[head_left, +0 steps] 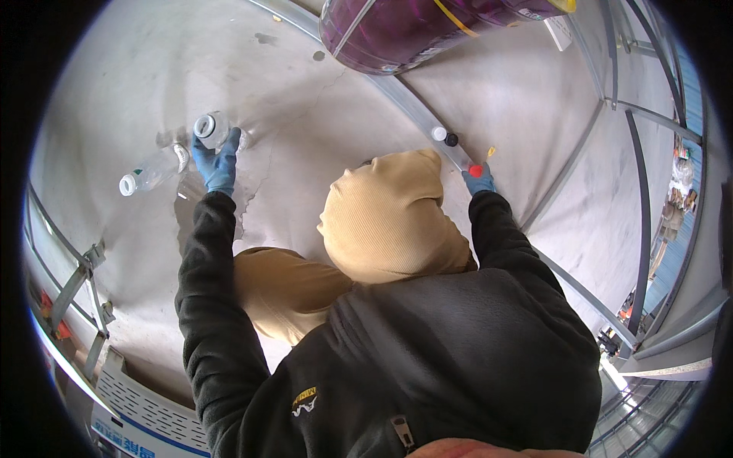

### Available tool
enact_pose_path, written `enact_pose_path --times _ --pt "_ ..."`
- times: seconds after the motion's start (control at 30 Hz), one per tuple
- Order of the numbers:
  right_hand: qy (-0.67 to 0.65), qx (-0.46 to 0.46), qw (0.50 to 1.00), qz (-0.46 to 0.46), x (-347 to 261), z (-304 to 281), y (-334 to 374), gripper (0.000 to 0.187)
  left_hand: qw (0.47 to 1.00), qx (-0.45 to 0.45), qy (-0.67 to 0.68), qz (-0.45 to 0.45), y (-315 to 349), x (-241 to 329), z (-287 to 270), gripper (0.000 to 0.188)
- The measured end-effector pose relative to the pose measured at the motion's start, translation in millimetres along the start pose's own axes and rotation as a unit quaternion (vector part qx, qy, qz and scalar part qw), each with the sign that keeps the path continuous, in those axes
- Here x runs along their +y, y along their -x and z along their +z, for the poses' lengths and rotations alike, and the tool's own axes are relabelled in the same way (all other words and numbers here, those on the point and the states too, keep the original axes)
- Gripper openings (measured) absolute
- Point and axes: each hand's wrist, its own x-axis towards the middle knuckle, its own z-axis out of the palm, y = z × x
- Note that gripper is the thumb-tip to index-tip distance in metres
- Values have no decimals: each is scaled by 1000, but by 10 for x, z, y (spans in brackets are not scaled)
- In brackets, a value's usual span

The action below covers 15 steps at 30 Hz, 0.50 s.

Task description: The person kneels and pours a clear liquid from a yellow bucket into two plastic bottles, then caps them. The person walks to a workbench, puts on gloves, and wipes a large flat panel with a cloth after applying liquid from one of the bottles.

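Clear plastic bottle (216,133) is held above the pale floor (298,99), ahead and to the person's left; a white ring-like rim is presented at the end turned toward the camera. The bottle is grasped by the blue-gloved left hand (219,164), fingers curled around one side and thumb set against the other. Just beside it, a second clear bottle (156,169) is seen lying at a slant, its white end pointed away from the hand; a small green mark is borne on its side. A dark wet-looking patch (185,210) is noted on the floor below.

A red cap-like piece (476,170) is touched by the gloved right hand (481,182); whether the fingers are closed on it cannot be told. A small yellow tag (491,152) is seen near it. A white cap (438,133) and a black cap (451,140) are placed side by side on the metal rail (416,111).

Pale print is carried on the glossy purple package (405,38) at the top. Blue lettering is borne by the slotted white panel (149,397), lower left; a yellow-and-white emblem is shown on the black jacket (458,343).
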Motion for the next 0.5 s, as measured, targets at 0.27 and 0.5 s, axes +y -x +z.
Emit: enact_pose_path --times 0.27,0.5 --pt "-36 59 998 -13 -111 -104 10 63 999 9 -30 -43 138 161 9 73" --pt "-350 221 860 -299 -1509 -2087 342 62 999 4 -44 -27 229 -23 -147 79"
